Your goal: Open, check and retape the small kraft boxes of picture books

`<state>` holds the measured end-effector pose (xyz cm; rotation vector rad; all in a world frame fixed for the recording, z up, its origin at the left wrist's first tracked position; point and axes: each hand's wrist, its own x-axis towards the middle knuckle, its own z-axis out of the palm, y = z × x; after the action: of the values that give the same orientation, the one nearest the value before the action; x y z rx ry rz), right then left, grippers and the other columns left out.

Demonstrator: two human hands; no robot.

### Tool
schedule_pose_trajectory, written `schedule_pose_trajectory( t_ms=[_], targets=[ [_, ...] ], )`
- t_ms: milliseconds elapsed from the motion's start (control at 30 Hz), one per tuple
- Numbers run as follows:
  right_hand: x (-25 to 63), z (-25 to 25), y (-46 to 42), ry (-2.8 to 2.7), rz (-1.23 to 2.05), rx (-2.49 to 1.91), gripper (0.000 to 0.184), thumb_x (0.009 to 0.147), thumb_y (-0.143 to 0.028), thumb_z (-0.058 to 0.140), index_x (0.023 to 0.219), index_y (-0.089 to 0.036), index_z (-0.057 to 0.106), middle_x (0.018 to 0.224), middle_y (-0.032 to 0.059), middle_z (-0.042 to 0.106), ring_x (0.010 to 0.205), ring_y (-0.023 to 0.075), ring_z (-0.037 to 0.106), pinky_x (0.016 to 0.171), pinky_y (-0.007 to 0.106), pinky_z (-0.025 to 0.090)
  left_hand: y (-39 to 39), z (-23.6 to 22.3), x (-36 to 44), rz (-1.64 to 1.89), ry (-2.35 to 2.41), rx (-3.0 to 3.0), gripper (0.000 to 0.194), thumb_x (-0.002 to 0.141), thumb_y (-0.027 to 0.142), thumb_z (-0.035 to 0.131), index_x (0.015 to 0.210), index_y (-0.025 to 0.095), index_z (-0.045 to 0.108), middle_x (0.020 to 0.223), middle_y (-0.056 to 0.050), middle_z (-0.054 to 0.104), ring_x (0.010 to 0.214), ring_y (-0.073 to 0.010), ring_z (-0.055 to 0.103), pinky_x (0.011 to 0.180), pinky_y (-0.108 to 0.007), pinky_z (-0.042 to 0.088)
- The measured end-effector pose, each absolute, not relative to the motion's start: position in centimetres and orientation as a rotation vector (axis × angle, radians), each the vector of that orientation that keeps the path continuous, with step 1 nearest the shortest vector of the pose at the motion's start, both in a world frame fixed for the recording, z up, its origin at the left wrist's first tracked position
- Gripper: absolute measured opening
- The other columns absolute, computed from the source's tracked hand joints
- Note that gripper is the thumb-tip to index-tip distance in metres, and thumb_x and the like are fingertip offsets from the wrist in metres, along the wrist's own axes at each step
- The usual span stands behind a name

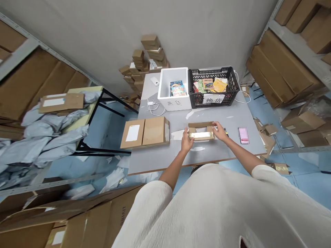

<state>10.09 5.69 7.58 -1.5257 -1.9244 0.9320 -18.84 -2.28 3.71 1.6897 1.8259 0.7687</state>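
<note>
A small cardboard box [201,124] lies on the grey table [152,160] in front of me, its top flaps raised. Along its near side runs a shiny gold strip [201,135], which looks like packing tape. My left hand [186,140] grips the box's left end, thumb on the near side. At the right end, my right hand [219,131] holds the edge with bent fingers. What lies inside the box is hard to make out. Partly hidden behind the right hand is a small black and yellow object [226,132].
Two closed cardboard boxes [155,131] sit to the left. Behind stand a white foam box [176,105] and a black plastic crate [212,100], both holding booklets. A pink phone-like item [243,136] lies at right. Grey parcels [57,137] cover a side table; shelves flank me.
</note>
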Motion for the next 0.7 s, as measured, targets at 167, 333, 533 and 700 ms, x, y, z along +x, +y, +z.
schedule_pose_trajectory(
  t_ms=[167, 333, 533, 700],
  targets=[
    [9.9, 7.7, 7.8, -2.237, 0.936, -1.706, 0.059, 0.105, -0.045, 0.046, 0.160, -0.025, 0.054, 0.156, 0.0131, 0.066, 0.145, 0.0393, 0.057, 0.121, 0.060, 0.045, -2.4, 3.9, -18.6, 0.635, 1.836, 1.769, 0.079, 0.101, 0.029, 0.061, 0.173, 0.023, 0.030, 0.156, -0.017, 0.063, 0.149, -0.0329, 0.055, 0.122, -0.051, 0.046],
    [9.8, 7.4, 8.8, -2.263, 0.899, -1.814, 0.061, 0.108, -0.054, 0.040, 0.159, -0.027, 0.059, 0.150, 0.0110, 0.072, 0.139, 0.0388, 0.062, 0.119, 0.060, 0.048, -3.0, 5.5, -17.9, 0.625, 1.901, 1.807, 0.058, 0.103, 0.029, 0.057, 0.161, 0.027, 0.050, 0.148, -0.015, 0.068, 0.150, -0.0345, 0.053, 0.126, -0.057, 0.035],
    [9.3, 8.1, 8.8, -2.313, 0.889, -1.889, 0.062, 0.103, -0.054, 0.050, 0.158, -0.027, 0.060, 0.145, 0.0121, 0.074, 0.136, 0.0404, 0.063, 0.115, 0.058, 0.049, -3.9, 6.7, -18.6, 0.617, 1.798, 1.877, 0.037, 0.111, 0.031, 0.044, 0.137, 0.026, 0.069, 0.104, -0.007, 0.078, 0.114, -0.0264, 0.070, 0.124, -0.050, 0.036],
    [7.7, 8.5, 7.4, -2.374, 0.807, -1.884, 0.069, 0.093, -0.050, 0.064, 0.158, -0.027, 0.056, 0.156, 0.0133, 0.066, 0.140, 0.0448, 0.057, 0.115, 0.061, 0.045, -4.1, 6.3, -19.1, 0.393, 1.600, 2.105, 0.036, 0.095, 0.024, 0.066, 0.130, 0.029, 0.073, 0.139, -0.011, 0.070, 0.138, -0.0308, 0.059, 0.122, -0.051, 0.041]
  ],
)
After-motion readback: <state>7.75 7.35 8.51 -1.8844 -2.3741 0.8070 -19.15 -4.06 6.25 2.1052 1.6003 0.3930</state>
